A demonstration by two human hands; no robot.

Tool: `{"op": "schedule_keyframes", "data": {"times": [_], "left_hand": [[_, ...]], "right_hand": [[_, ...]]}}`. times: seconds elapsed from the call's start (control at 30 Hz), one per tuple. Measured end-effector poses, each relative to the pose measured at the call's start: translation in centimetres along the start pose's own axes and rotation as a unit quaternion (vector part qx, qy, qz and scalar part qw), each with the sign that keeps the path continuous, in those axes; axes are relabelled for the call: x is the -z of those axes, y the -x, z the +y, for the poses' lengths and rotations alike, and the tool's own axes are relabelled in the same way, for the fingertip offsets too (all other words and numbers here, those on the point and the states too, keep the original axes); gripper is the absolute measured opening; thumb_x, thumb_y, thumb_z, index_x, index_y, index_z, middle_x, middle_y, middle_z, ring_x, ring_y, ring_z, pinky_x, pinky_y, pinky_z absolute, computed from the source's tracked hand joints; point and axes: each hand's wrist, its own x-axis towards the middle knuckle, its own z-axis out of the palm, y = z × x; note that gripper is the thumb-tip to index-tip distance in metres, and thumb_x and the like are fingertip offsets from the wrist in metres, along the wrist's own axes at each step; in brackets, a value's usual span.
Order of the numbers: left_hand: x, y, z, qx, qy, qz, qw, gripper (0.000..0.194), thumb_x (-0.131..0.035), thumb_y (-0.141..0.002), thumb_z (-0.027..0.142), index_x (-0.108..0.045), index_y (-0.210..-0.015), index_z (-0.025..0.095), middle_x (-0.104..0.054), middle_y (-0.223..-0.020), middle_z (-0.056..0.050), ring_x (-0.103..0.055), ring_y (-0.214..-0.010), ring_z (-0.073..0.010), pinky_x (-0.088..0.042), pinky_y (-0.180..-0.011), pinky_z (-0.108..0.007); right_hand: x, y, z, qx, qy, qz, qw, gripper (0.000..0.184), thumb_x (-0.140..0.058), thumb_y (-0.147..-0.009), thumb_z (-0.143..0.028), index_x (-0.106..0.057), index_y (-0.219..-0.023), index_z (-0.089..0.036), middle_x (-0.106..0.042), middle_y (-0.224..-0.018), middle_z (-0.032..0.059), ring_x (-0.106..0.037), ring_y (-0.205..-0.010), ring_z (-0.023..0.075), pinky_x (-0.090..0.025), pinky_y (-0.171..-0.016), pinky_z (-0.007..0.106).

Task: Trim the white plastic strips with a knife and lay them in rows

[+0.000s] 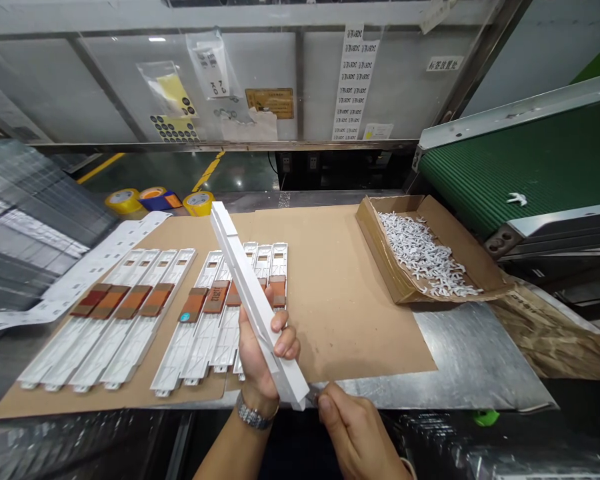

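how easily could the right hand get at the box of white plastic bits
Probably yes, easily: only bare cardboard and sheet metal lie between the right hand and the cardboard box.

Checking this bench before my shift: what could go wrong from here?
The white plastic strip in the left hand leans over the labelled strips, so a slip could knock them out of line. The right hand is at the strip's lower end with something small and metallic-looking, hard to make out; if sharp, it might nick the left fingers. The box of white scraps sits beside the green conveyor belt, so scraps might stray.
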Motion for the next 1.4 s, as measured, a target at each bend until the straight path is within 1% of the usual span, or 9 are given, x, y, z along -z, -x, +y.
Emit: {"op": "schedule_keyframes", "data": {"times": [0.13,0.33,0.5,0.6,0.7,0.97,1.1,1.27,1.4], "left_hand": [[0.12,0.19,-0.01,-0.002,-0.008,0.002,1.0,0.046,-0.025,-0.09,0.053,-0.059,-0.107,0.028,-0.046,-0.056,0.006,-0.037,-0.036,-0.004,-0.035,-0.036,-0.016],[-0.33,-0.15,0.0,-0.007,-0.029,0.022,0.999,0.045,-0.026,-0.089,0.053,-0.06,-0.106,0.029,-0.043,-0.056,0.006,-0.033,-0.035,-0.0037,-0.034,-0.035,-0.016],[-0.37,-0.09,0.02,-0.015,-0.049,0.026,0.998,0.042,-0.027,-0.09,0.05,-0.059,-0.105,0.029,-0.04,-0.056,0.007,-0.028,-0.036,-0.0035,-0.032,-0.035,-0.016],[-0.24,0.06,-0.03,-0.01,-0.048,0.028,0.998,0.041,-0.029,-0.089,0.051,-0.059,-0.107,0.03,-0.04,-0.056,0.007,-0.028,-0.036,-0.0035,-0.032,-0.035,-0.016],[-0.23,0.08,-0.11,-0.005,-0.036,0.027,0.999,0.044,-0.027,-0.089,0.053,-0.06,-0.105,0.029,-0.04,-0.055,0.007,-0.03,-0.035,-0.0034,-0.033,-0.035,-0.015],[-0.35,0.0,-0.13,0.002,-0.02,0.018,1.0,0.047,-0.024,-0.09,0.053,-0.06,-0.105,0.027,-0.044,-0.055,0.006,-0.034,-0.035,-0.0036,-0.035,-0.036,-0.016],[-0.19,0.05,-0.19,0.002,-0.014,0.023,1.0,0.045,-0.025,-0.09,0.052,-0.059,-0.107,0.029,-0.044,-0.056,0.006,-0.035,-0.036,-0.004,-0.035,-0.036,-0.016],[0.05,0.02,-0.29,0.012,-0.026,0.022,0.999,0.043,-0.025,-0.09,0.052,-0.059,-0.107,0.031,-0.043,-0.057,0.006,-0.033,-0.036,-0.0039,-0.034,-0.035,-0.016],[0.16,-0.22,-0.3,0.006,-0.033,0.024,0.999,0.044,-0.024,-0.09,0.052,-0.058,-0.109,0.031,-0.043,-0.057,0.006,-0.034,-0.036,-0.0046,-0.035,-0.036,-0.017]], "right_hand": [[0.05,-0.01,-0.03,0.001,0.004,-0.004,1.0,0.035,-0.026,-0.096,-0.038,-0.037,-0.067,-0.021,-0.044,-0.056,-0.0036,-0.04,-0.048,0.0089,-0.026,-0.049,0.022],[0.11,0.09,-0.02,0.01,0.018,-0.015,1.0,0.035,-0.026,-0.096,-0.038,-0.035,-0.066,-0.021,-0.041,-0.054,-0.0044,-0.038,-0.047,0.009,-0.024,-0.048,0.023],[0.05,0.18,0.07,-0.003,0.003,-0.001,1.0,0.037,-0.026,-0.096,-0.039,-0.036,-0.065,-0.021,-0.041,-0.054,-0.0043,-0.039,-0.048,0.0093,-0.025,-0.048,0.023],[0.04,0.23,0.19,-0.016,0.001,0.009,1.0,0.037,-0.026,-0.096,-0.041,-0.037,-0.066,-0.021,-0.042,-0.055,-0.0039,-0.039,-0.049,0.0095,-0.026,-0.049,0.023],[0.06,0.21,0.24,-0.02,0.006,0.008,1.0,0.038,-0.026,-0.096,-0.041,-0.038,-0.066,-0.021,-0.042,-0.055,-0.0036,-0.04,-0.049,0.0095,-0.026,-0.049,0.023],[0.03,0.19,0.15,-0.006,0.014,0.007,1.0,0.037,-0.026,-0.096,-0.039,-0.038,-0.066,-0.021,-0.044,-0.055,-0.0035,-0.041,-0.048,0.0092,-0.025,-0.048,0.023],[0.04,0.23,0.12,0.006,0.032,0.006,0.999,0.036,-0.026,-0.096,-0.037,-0.038,-0.066,-0.021,-0.045,-0.055,-0.0036,-0.041,-0.048,0.0092,-0.026,-0.048,0.023],[0.23,0.26,0.2,0.016,0.049,-0.002,0.999,0.036,-0.025,-0.096,-0.037,-0.038,-0.067,-0.021,-0.045,-0.056,-0.0039,-0.041,-0.048,0.0091,-0.026,-0.048,0.023],[-0.16,0.53,0.41,0.033,0.067,-0.014,0.997,0.036,-0.026,-0.096,-0.037,-0.039,-0.067,-0.021,-0.047,-0.056,-0.0038,-0.043,-0.047,0.0093,-0.027,-0.048,0.024]]}}
